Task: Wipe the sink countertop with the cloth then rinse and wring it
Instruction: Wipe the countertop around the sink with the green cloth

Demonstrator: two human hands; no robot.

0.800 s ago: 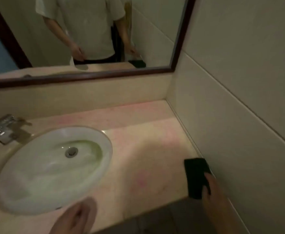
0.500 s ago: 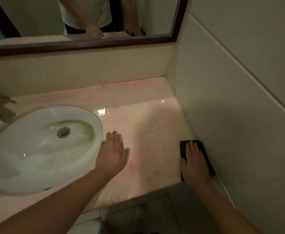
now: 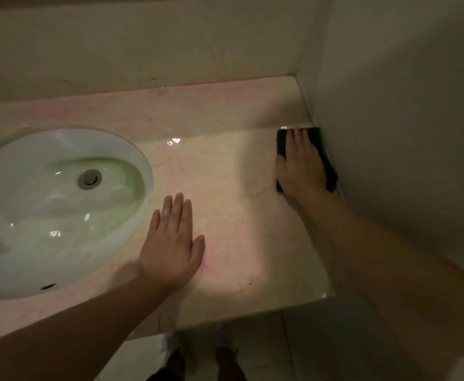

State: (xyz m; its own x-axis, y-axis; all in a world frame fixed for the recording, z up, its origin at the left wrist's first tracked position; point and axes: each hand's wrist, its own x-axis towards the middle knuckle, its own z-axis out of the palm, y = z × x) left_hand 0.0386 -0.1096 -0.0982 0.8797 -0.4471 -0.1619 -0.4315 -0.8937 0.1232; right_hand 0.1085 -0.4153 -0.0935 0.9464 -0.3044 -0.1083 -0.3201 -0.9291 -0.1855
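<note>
A dark cloth (image 3: 324,152) lies flat on the pale pinkish countertop (image 3: 233,188), against the right wall. My right hand (image 3: 299,166) presses flat on top of it, fingers pointing away from me, covering most of it. My left hand (image 3: 171,240) rests palm down on the counter just right of the white oval sink (image 3: 10,243), fingers together, holding nothing. The sink's metal drain (image 3: 89,178) shows in the basin.
The right wall (image 3: 404,133) and the back splash (image 3: 142,45) close in the counter's corner. A small wet patch (image 3: 174,141) glints behind the sink rim. The counter's front edge (image 3: 252,312) runs across below my hands; feet show on the floor.
My right hand has slid the cloth away from me along the right wall, toward the back corner. The view has tilted down, so the mirror is out of sight. My left hand stays put.
</note>
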